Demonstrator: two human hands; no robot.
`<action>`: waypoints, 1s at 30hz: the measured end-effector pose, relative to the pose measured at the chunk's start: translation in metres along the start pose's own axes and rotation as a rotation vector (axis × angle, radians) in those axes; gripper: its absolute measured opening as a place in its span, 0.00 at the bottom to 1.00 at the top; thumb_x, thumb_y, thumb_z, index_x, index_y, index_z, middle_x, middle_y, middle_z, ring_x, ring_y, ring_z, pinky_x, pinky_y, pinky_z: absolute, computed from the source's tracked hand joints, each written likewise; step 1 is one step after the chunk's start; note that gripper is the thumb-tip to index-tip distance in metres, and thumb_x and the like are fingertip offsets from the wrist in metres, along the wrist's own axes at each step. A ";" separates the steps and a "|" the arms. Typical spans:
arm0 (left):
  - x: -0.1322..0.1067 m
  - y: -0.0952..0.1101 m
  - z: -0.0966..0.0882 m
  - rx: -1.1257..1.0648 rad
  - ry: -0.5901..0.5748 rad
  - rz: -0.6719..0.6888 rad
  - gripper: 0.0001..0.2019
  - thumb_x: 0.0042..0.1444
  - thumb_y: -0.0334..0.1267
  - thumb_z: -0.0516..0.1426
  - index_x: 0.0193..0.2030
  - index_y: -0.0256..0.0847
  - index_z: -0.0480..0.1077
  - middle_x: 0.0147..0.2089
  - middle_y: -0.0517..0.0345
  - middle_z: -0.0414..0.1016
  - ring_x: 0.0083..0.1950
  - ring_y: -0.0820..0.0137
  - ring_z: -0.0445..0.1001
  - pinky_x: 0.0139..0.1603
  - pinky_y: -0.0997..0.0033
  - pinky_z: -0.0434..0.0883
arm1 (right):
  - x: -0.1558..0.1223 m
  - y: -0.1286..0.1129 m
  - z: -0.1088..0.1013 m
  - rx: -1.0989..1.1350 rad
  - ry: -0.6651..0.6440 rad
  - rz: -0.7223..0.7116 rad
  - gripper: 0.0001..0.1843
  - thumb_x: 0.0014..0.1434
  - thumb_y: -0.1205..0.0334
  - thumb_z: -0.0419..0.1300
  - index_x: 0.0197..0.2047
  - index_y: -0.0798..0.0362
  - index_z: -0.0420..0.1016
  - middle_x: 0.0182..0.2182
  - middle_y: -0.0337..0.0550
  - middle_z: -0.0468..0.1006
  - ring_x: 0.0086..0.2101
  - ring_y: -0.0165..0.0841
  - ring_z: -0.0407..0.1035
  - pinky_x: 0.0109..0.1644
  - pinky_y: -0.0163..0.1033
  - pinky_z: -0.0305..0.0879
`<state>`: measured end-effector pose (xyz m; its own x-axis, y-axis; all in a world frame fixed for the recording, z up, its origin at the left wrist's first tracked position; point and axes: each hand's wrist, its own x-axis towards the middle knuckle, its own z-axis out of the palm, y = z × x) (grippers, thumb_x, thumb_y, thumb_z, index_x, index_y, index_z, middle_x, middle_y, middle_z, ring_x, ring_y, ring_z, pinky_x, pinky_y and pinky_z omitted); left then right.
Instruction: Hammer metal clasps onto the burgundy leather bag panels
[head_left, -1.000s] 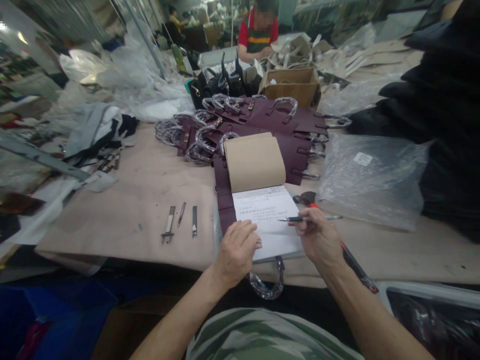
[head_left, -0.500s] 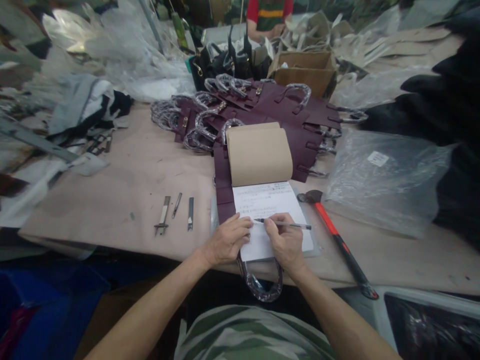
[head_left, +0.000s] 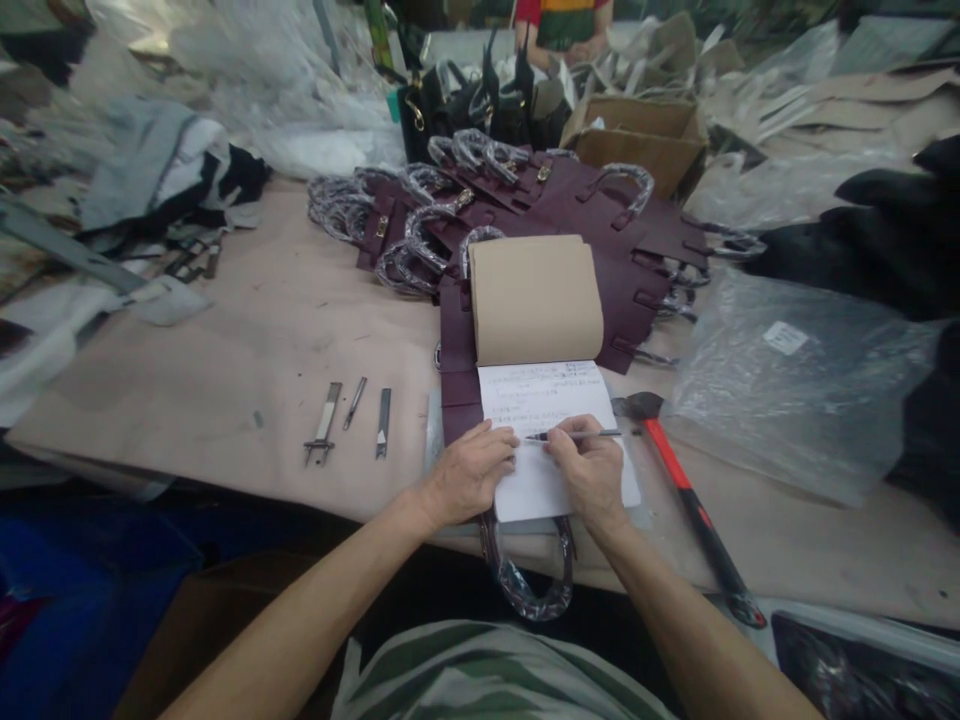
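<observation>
We see the right hand (head_left: 589, 472) closed around a slim pen (head_left: 606, 433), its tip at the handwritten page of a notebook (head_left: 536, 300) that lies open over maroon bag pieces (head_left: 630, 235) with plastic-wrapped handles. The left hand (head_left: 469, 475), loosely open and back upward, rests on the page's left edge. On the surface (head_left: 247, 320) we note a red-and-black-handled hammer (head_left: 697, 510) right of the notebook and three narrow metal tools (head_left: 383, 425) to its left.
</observation>
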<state>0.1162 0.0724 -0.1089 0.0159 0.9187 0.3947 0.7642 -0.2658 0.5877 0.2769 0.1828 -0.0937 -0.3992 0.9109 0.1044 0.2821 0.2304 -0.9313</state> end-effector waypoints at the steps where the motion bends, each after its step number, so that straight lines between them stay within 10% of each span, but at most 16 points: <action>1: 0.004 -0.001 0.000 -0.019 0.005 -0.022 0.07 0.65 0.30 0.52 0.45 0.38 0.71 0.51 0.49 0.79 0.58 0.63 0.76 0.66 0.50 0.69 | 0.003 0.001 0.000 0.020 -0.006 0.042 0.11 0.56 0.53 0.60 0.29 0.52 0.69 0.21 0.36 0.72 0.22 0.31 0.66 0.27 0.35 0.60; 7: -0.008 0.032 -0.006 0.012 0.104 0.012 0.06 0.65 0.29 0.51 0.44 0.36 0.70 0.50 0.46 0.79 0.57 0.62 0.76 0.64 0.51 0.70 | 0.010 0.006 -0.001 0.184 0.024 0.218 0.13 0.52 0.51 0.62 0.30 0.52 0.69 0.18 0.35 0.72 0.22 0.32 0.68 0.26 0.35 0.61; 11: -0.046 0.075 -0.003 0.039 -0.082 0.273 0.06 0.65 0.32 0.51 0.43 0.36 0.69 0.45 0.45 0.78 0.55 0.61 0.75 0.64 0.51 0.68 | 0.013 0.010 0.001 0.330 0.038 0.293 0.12 0.51 0.53 0.64 0.30 0.51 0.68 0.16 0.31 0.68 0.20 0.30 0.67 0.26 0.34 0.62; 19: -0.080 0.097 0.035 0.230 -0.220 0.253 0.07 0.64 0.30 0.48 0.41 0.36 0.67 0.30 0.55 0.69 0.30 0.66 0.68 0.32 0.62 0.65 | 0.014 0.013 0.001 0.402 0.020 0.282 0.12 0.50 0.55 0.65 0.30 0.51 0.67 0.16 0.30 0.67 0.20 0.28 0.65 0.27 0.34 0.63; 26: -0.104 0.105 -0.012 0.111 -0.230 0.164 0.08 0.60 0.25 0.47 0.41 0.36 0.65 0.28 0.57 0.69 0.27 0.68 0.66 0.29 0.65 0.63 | -0.002 0.020 -0.006 0.215 -0.005 0.108 0.13 0.54 0.50 0.62 0.29 0.51 0.69 0.22 0.36 0.72 0.26 0.32 0.69 0.30 0.36 0.62; 30: -0.089 0.107 -0.029 0.057 -0.045 0.133 0.10 0.62 0.26 0.47 0.45 0.36 0.67 0.34 0.49 0.75 0.33 0.66 0.73 0.34 0.65 0.70 | -0.009 0.021 -0.005 0.175 0.034 0.046 0.12 0.56 0.51 0.61 0.30 0.51 0.69 0.24 0.37 0.72 0.27 0.32 0.68 0.31 0.36 0.62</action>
<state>0.1774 -0.0466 -0.0607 0.1472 0.8890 0.4335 0.7887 -0.3700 0.4910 0.2910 0.1810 -0.1120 -0.3588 0.9308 0.0697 0.1420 0.1283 -0.9815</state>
